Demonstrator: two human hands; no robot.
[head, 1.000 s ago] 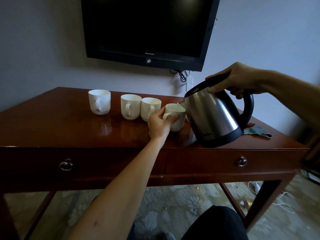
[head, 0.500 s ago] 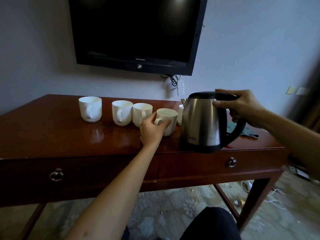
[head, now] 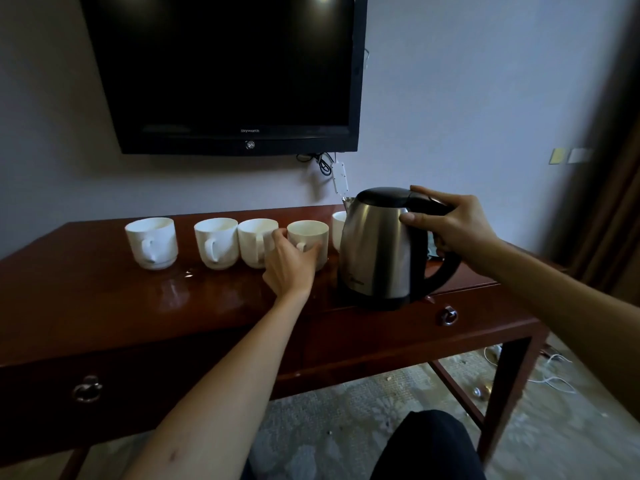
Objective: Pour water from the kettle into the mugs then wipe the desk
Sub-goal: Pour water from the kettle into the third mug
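At frame centre my left hand curls its fingers round the fourth mug in the row on the desk, while right of it my right hand grips the handle of the upright kettle, standing on the desk.

Five white ceramic mugs in row on dark wooden counter; upright steel electric kettle at row's right end, partly hiding fifth. Black wall-mounted television above.
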